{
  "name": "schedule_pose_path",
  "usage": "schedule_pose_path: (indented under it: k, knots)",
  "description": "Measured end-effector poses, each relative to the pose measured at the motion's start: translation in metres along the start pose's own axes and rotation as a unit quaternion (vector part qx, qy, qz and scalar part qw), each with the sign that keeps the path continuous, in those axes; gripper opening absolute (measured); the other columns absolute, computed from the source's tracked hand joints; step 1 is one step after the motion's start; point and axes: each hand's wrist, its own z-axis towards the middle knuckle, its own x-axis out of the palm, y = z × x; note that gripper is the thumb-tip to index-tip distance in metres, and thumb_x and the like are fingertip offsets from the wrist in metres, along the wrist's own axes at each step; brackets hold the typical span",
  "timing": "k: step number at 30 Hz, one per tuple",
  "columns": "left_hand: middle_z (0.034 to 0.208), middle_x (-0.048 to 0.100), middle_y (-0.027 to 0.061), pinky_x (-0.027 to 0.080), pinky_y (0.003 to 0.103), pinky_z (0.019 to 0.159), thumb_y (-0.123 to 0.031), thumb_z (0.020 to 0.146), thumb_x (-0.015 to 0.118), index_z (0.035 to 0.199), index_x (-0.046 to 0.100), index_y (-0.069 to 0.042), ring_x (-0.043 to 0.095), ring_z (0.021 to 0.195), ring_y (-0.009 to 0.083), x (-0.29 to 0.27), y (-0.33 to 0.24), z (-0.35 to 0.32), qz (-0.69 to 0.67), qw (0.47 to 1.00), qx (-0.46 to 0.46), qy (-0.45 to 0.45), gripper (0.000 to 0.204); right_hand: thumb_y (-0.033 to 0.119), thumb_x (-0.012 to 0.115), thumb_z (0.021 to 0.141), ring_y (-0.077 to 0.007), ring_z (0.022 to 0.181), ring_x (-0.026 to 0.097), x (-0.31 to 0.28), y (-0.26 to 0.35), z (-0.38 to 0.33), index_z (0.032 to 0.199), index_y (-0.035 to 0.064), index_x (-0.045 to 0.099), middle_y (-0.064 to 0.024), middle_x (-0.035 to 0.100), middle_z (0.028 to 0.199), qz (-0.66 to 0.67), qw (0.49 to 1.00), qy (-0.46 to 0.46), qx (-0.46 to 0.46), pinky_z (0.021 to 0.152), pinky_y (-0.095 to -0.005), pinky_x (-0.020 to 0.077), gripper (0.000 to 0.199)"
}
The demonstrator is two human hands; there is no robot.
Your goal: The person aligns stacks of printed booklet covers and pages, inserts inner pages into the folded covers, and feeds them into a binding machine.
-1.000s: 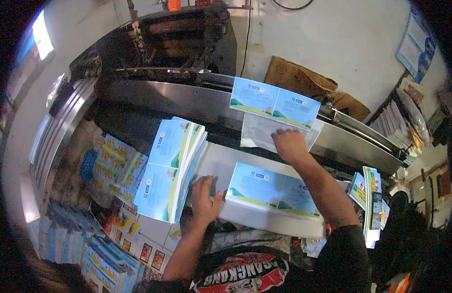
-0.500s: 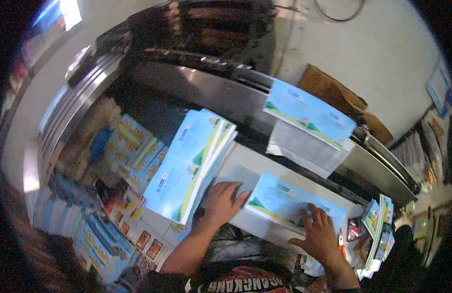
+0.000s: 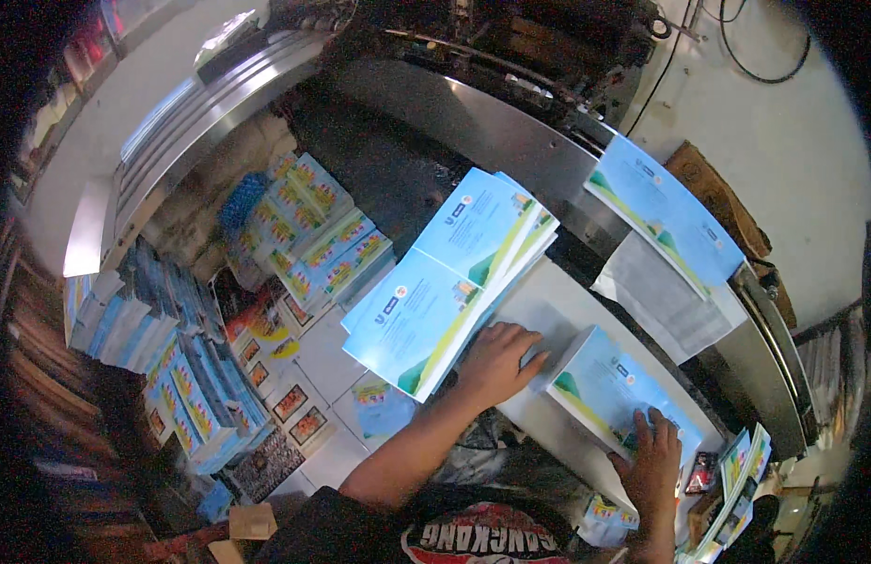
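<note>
Booklets lie spread before you on the white work surface, and your two hands share the nearest pile. Your left hand rests flat with fingers spread and relaxed, gripping nothing, palm on the white surface and fingertips against the left edge of the blue-and-green booklet stack; that placement looks meant to brace the pile so it cannot slide toward nine o'clock. Your right hand presses open-palmed on the stack's near corner at about five o'clock, fingers extended over the cover, not clenched, seemingly squaring the edges from the opposite side. Both forearms rise from six o'clock, the left one angling up toward one o'clock, the right nearly straight.

Just beside your left hand, toward ten o'clock, a fanned batch of covers sits tilted, overlapping like shingles, probably so single copies lift off easily. At two o'clock, a further booklet lies on pale sheets over the curved metal rail of the machine. Bundled stacks crowd the floor at nine o'clock.
</note>
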Motion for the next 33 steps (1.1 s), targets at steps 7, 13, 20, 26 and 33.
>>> schedule_pose_path:
  k: [7, 13, 20, 26, 33]
  knots:
    - [0.098, 0.064, 0.0166, 0.046, 0.047, 0.090, -0.030, 0.088, 0.064, 0.106, 0.065, -0.005, 0.059, 0.098, 0.0353, 0.004, 0.003, 0.000, -0.026, 1.000, -0.003, -0.017, 0.031, 0.027, 0.085, 0.064, -0.0427, 0.124, 0.043, -0.006, 0.005, 0.001, 0.135, 0.0068, 0.046, -0.0197, 0.045, 0.138, 0.000, 0.999, 0.026, 0.021, 0.103, -0.0515, 0.0370, 0.084]
    - [0.099, 0.064, 0.0167, 0.046, 0.047, 0.089, -0.027, 0.087, 0.064, 0.104, 0.065, -0.004, 0.059, 0.098, 0.0363, 0.004, 0.005, -0.003, -0.019, 0.999, 0.017, -0.026, 0.028, 0.027, 0.085, 0.064, -0.0435, 0.123, 0.043, -0.003, 0.001, 0.000, 0.135, 0.0070, 0.046, -0.0200, 0.045, 0.138, 0.006, 1.000, 0.016, 0.003, 0.103, -0.0518, 0.0378, 0.084]
    - [0.100, 0.064, 0.0164, 0.046, 0.048, 0.089, -0.023, 0.085, 0.063, 0.104, 0.065, -0.005, 0.059, 0.098, 0.0356, -0.002, 0.002, -0.005, -0.013, 1.000, 0.021, -0.007, 0.026, 0.028, 0.085, 0.064, -0.0438, 0.126, 0.042, -0.005, -0.002, -0.004, 0.134, 0.0069, 0.047, -0.0203, 0.045, 0.139, 0.019, 1.000, 0.015, 0.011, 0.103, -0.0512, 0.0374, 0.082]
    - [0.107, 0.064, 0.0120, 0.044, 0.046, 0.095, -0.021, 0.085, 0.062, 0.111, 0.064, -0.007, 0.058, 0.105, 0.0321, -0.001, 0.003, -0.009, -0.009, 0.999, 0.024, 0.033, 0.029, 0.034, 0.086, 0.062, -0.0425, 0.123, 0.045, -0.009, -0.004, -0.003, 0.130, 0.0045, 0.052, -0.0204, 0.048, 0.135, 0.032, 0.999, 0.033, 0.005, 0.103, -0.0499, 0.0385, 0.081]
    - [0.107, 0.064, 0.0122, 0.046, 0.045, 0.091, -0.025, 0.085, 0.063, 0.110, 0.065, -0.006, 0.058, 0.103, 0.0318, 0.001, 0.006, -0.006, 0.016, 0.999, 0.038, 0.007, 0.031, 0.034, 0.087, 0.060, -0.0405, 0.118, 0.048, -0.021, 0.004, 0.005, 0.125, 0.0028, 0.054, -0.0212, 0.049, 0.132, 0.045, 0.998, 0.038, 0.008, 0.098, -0.0496, 0.0423, 0.080]
